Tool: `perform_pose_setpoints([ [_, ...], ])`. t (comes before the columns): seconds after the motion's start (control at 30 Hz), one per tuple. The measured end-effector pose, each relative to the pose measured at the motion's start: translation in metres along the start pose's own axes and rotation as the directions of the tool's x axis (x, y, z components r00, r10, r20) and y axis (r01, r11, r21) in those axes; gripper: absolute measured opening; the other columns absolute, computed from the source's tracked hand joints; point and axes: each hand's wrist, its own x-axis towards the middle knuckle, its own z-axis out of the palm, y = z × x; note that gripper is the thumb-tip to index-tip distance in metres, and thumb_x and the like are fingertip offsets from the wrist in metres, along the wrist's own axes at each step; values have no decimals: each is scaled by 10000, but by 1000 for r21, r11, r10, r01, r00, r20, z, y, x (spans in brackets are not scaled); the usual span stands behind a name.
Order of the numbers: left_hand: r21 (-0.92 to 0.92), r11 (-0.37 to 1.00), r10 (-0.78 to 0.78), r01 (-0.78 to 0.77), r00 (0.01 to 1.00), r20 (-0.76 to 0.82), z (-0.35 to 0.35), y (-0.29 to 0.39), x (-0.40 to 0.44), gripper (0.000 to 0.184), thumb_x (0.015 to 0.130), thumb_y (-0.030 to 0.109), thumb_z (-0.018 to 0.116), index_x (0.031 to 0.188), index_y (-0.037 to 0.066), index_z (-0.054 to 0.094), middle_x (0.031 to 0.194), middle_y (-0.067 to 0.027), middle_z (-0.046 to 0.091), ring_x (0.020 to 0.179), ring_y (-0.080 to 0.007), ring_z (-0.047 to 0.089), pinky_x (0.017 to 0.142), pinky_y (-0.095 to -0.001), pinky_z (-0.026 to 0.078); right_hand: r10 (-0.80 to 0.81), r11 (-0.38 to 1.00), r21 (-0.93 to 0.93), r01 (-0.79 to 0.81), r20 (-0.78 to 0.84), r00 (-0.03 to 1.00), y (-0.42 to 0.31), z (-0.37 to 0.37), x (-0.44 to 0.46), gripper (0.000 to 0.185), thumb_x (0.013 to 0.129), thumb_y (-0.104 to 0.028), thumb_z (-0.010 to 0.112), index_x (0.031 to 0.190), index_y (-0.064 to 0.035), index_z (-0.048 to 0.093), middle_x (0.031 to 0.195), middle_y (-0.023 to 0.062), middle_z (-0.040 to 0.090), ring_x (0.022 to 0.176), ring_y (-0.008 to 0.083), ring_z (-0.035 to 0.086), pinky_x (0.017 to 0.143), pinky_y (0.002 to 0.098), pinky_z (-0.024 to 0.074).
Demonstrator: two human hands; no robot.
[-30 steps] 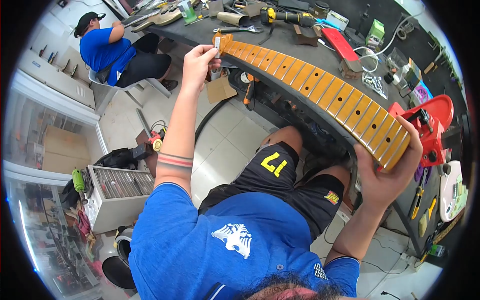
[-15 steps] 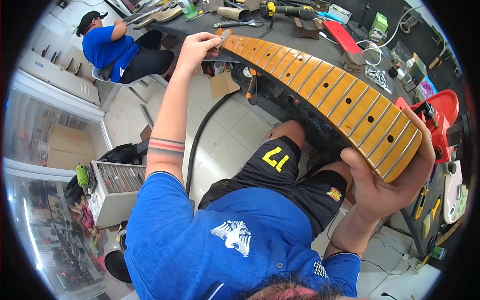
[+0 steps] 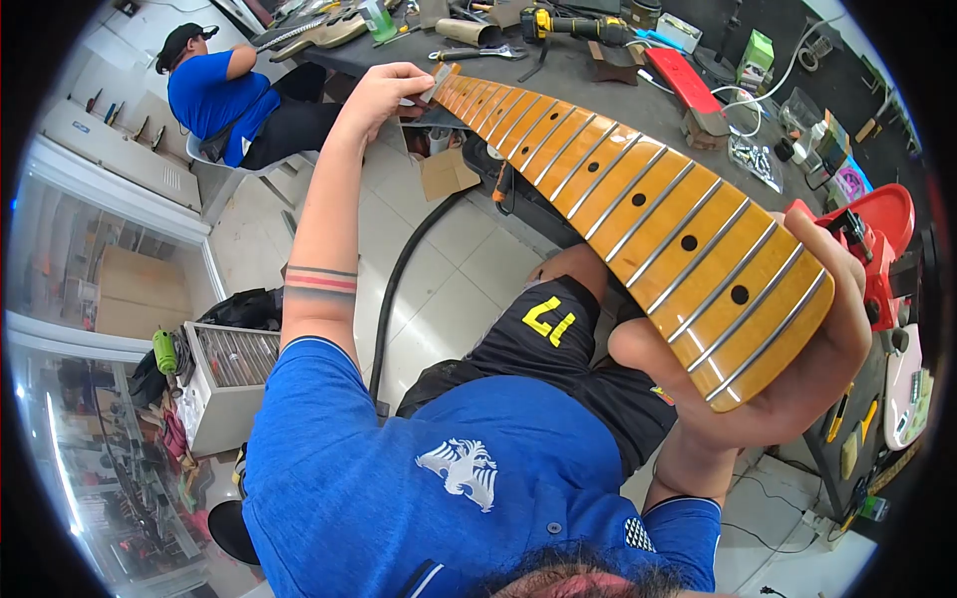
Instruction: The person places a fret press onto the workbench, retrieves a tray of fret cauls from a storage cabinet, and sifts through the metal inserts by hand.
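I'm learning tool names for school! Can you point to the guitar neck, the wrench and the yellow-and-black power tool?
Guitar neck [image 3: 661, 221]: head view, on its fretted front.
Wrench [image 3: 478, 53]: head view, on its handle.
Power tool [image 3: 540, 22]: head view, on its yellow end.

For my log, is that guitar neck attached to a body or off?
Off. The neck shows its wide, rounded end in the right hand, with no body joined there; the left hand holds the narrow end.
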Motion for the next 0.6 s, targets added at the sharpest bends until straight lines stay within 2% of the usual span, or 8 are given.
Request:
perform_pose_setpoints([
  [0.1, 30, 999, -27, 26, 999, 26, -4, 0, 2, 185, 1031, 286, 788, 1056, 104, 805, 1012, 3, 743, 999, -124, 697, 913, -387, 595, 5, 999, 36, -5, 7, 1000, -1, 1, -2, 1210, 601, -699, 1009, 1458, 12, 537, 1315, 158, 675, 1179, 285, 713, 1035, 430, 600],
  [0.2, 45, 998, -49, 46, 997, 60, -8, -5, 10, 186, 1028, 293, 793, 1040, 107, 798, 994, 6, 736, 977, -126, 694, 904, -388, 592, 41, 996, 77, -37, -57, 998, -2, 11, -7, 1204, 622, -704, 998, 1467, 8, 521, 1313, 163, 676, 1181, 295, 714, 1030, 430, 605],
  [0.3, 77, 997, -32, 23, 993, 112, -11, -3, 16, 183, 990, 267, 821, 983, 87, 790, 930, 9, 724, 903, -113, 685, 843, -344, 602, 28, 999, 41, -24, -93, 995, 1, 10, -13, 1202, 644, -721, 978, 1473, 9, 505, 1322, 168, 672, 1184, 301, 715, 1027, 426, 613],
  [0.4, 154, 987, -78, 50, 980, 184, -17, 4, 24, 183, 973, 278, 835, 960, 103, 782, 920, 19, 731, 889, -105, 688, 838, -338, 596, 52, 998, 53, -43, -176, 983, 7, 19, -25, 1197, 675, -760, 939, 1468, 17, 492, 1339, 179, 666, 1202, 313, 713, 1045, 444, 612],
  [0.47, 230, 973, -84, 30, 971, 225, -19, 8, 33, 177, 961, 309, 832, 938, 140, 787, 857, 50, 709, 841, -86, 675, 796, -316, 558, 82, 997, 32, -77, -214, 973, 13, 20, -30, 1199, 699, -798, 899, 1463, 31, 492, 1367, 193, 663, 1235, 323, 707, 1071, 462, 601],
  [0.53, 297, 955, -60, -23, 962, 267, -21, 10, 45, 177, 965, 289, 832, 920, 127, 778, 818, 33, 717, 827, -96, 689, 770, -326, 549, 108, 993, -8, -114, -263, 959, 19, 22, -33, 1209, 725, -839, 854, 1460, 52, 496, 1405, 211, 661, 1280, 336, 697, 1101, 478, 588],
  [0.6, 277, 961, -99, 1, 935, 340, -24, 11, 62, 151, 943, 260, 832, 894, 135, 763, 807, 31, 698, 807, -81, 674, 730, -300, 537, 144, 987, -15, -158, -342, 929, 24, 25, -30, 1217, 733, -849, 842, 1459, 69, 506, 1402, 215, 673, 1285, 331, 701, 1101, 476, 592],
])
